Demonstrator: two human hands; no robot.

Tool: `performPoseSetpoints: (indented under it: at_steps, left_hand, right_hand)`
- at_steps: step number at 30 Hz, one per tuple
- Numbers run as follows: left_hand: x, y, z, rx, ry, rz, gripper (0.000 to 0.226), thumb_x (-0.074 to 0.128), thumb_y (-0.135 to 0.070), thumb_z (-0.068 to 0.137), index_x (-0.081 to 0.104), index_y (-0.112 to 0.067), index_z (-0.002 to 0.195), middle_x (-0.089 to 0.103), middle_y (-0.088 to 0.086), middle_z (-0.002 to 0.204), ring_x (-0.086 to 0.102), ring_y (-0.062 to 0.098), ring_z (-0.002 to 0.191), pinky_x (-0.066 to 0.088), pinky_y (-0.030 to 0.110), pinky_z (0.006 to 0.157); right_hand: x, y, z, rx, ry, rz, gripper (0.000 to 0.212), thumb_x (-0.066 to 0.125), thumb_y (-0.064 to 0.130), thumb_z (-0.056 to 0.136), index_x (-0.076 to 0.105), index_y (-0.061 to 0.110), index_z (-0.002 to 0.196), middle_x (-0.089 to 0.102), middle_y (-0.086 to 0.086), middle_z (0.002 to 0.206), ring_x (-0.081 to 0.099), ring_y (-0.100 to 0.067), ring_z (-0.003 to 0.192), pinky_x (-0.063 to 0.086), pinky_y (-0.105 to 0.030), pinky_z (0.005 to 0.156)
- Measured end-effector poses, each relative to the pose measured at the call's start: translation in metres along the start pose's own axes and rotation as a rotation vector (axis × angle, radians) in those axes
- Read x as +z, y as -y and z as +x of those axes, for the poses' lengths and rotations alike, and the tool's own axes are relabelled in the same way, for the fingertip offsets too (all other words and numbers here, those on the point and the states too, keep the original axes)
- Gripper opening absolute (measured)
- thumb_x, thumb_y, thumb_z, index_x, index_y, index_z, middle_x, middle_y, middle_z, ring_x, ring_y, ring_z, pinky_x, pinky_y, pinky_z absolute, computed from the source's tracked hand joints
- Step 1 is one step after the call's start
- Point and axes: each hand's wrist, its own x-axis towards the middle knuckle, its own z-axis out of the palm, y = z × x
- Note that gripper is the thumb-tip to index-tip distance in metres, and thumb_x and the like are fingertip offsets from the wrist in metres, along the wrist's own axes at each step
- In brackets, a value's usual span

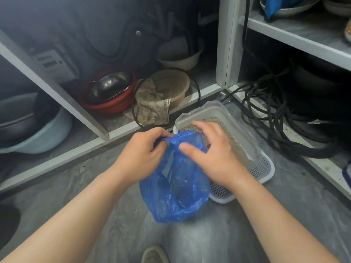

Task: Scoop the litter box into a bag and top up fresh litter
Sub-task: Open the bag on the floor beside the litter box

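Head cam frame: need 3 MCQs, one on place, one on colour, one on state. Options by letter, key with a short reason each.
1. Where is the litter box?
A. on the floor by the shelving
B. on an upper shelf
C. inside the red basin

2. What colour is the bag?
A. white
B. blue
C. black

3. How does the left hand stand to the bag?
A. hangs idle, away from it
B. lies flat on the floor
C. pinches the bag's rim

Key:
1 A: the box sits on the grey floor in the corner between the shelf units.
2 B: the plastic is translucent blue.
3 C: its fingers curl round the bag's top edge, while the right hand touches the opposite side of the mouth.
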Motion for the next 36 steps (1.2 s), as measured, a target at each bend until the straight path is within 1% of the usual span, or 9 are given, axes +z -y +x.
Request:
performPoseSetpoints:
  at_steps: [2,5,7,11,15,21,28,32,36]
  left_hand:
    - [-0.001,-0.004,-0.001,-0.049,0.058,-0.159,0.021,0.058,-0.013,0.1,0.072,-0.028,0.097,0.074,-0.012,0.084,0.067,0.009,0.077,0.052,0.024,0.07]
    - [-0.004,-0.006,0.0,-0.094,0.094,-0.276,0.023,0.056,-0.007,0.101,0.073,-0.022,0.098,0.076,-0.008,0.09,0.07,0.013,0.086,0.054,0.024,0.077]
    - [-0.007,-0.004,0.001,-0.115,0.074,-0.272,0.022,0.056,-0.009,0.102,0.074,-0.021,0.098,0.077,-0.01,0.09,0.07,0.004,0.083,0.052,0.016,0.073]
    - [-0.008,0.001,0.001,-0.093,0.054,-0.217,0.007,0.066,-0.024,0.098,0.071,-0.029,0.098,0.075,-0.015,0.09,0.069,0.0,0.082,0.053,0.019,0.074]
    - [-0.013,0.002,-0.001,-0.025,0.196,-0.073,0.032,0.084,-0.034,0.081,0.067,-0.034,0.108,0.074,-0.017,0.097,0.07,0.005,0.089,0.057,0.029,0.079]
    - [-0.019,0.011,0.004,-0.078,0.127,0.015,0.013,0.069,-0.022,0.094,0.072,-0.032,0.101,0.076,-0.015,0.088,0.072,0.003,0.083,0.059,0.041,0.079]
    - [-0.013,0.002,-0.002,-0.01,0.204,0.117,0.059,0.072,-0.057,0.073,0.058,-0.039,0.128,0.062,-0.025,0.123,0.055,-0.005,0.116,0.046,0.026,0.099]
    - [0.003,0.001,-0.001,0.099,0.176,0.302,0.015,0.066,-0.043,0.09,0.061,-0.031,0.097,0.065,-0.014,0.084,0.063,0.016,0.087,0.051,0.037,0.073]
    - [0.003,0.009,0.004,-0.08,-0.086,0.382,0.02,0.055,-0.027,0.089,0.045,-0.019,0.074,0.057,-0.002,0.069,0.056,0.034,0.072,0.041,0.038,0.057]
  right_hand:
    - [0.004,-0.003,0.0,-0.142,0.045,-0.162,0.042,0.069,0.038,0.086,0.064,0.025,0.125,0.057,0.009,0.12,0.046,-0.011,0.114,0.037,-0.024,0.099]
    - [0.003,-0.009,0.0,0.023,0.008,0.0,0.017,0.061,0.015,0.091,0.073,0.027,0.095,0.068,0.008,0.086,0.059,-0.011,0.083,0.047,-0.026,0.076]
    - [0.002,-0.012,0.002,0.182,-0.006,0.164,0.019,0.06,0.018,0.093,0.07,0.032,0.086,0.071,0.008,0.08,0.063,-0.007,0.076,0.05,-0.023,0.073]
    - [0.003,-0.014,0.003,0.303,-0.045,0.343,0.012,0.058,0.035,0.09,0.067,0.033,0.082,0.071,0.005,0.076,0.065,-0.019,0.074,0.055,-0.045,0.078]
    - [0.002,-0.014,0.004,0.335,-0.09,0.35,0.018,0.055,0.028,0.093,0.065,0.022,0.08,0.066,0.001,0.07,0.057,-0.013,0.066,0.051,-0.039,0.069]
    - [-0.001,-0.018,0.006,0.467,-0.121,0.588,0.018,0.055,0.025,0.086,0.066,0.016,0.075,0.065,-0.011,0.075,0.058,-0.022,0.072,0.046,-0.042,0.069]
    - [0.005,-0.012,0.003,0.36,0.017,0.385,0.025,0.054,0.043,0.082,0.065,0.021,0.086,0.067,-0.02,0.083,0.057,-0.02,0.07,0.053,-0.054,0.074]
    - [0.009,-0.004,0.0,0.304,0.121,0.373,0.016,0.059,0.042,0.09,0.067,0.03,0.098,0.072,-0.004,0.093,0.067,-0.019,0.087,0.053,-0.052,0.089]
    - [0.004,0.001,-0.003,0.274,0.053,0.022,0.07,0.065,0.062,0.081,0.046,0.027,0.138,0.051,0.007,0.137,0.047,-0.012,0.128,0.038,-0.039,0.11]
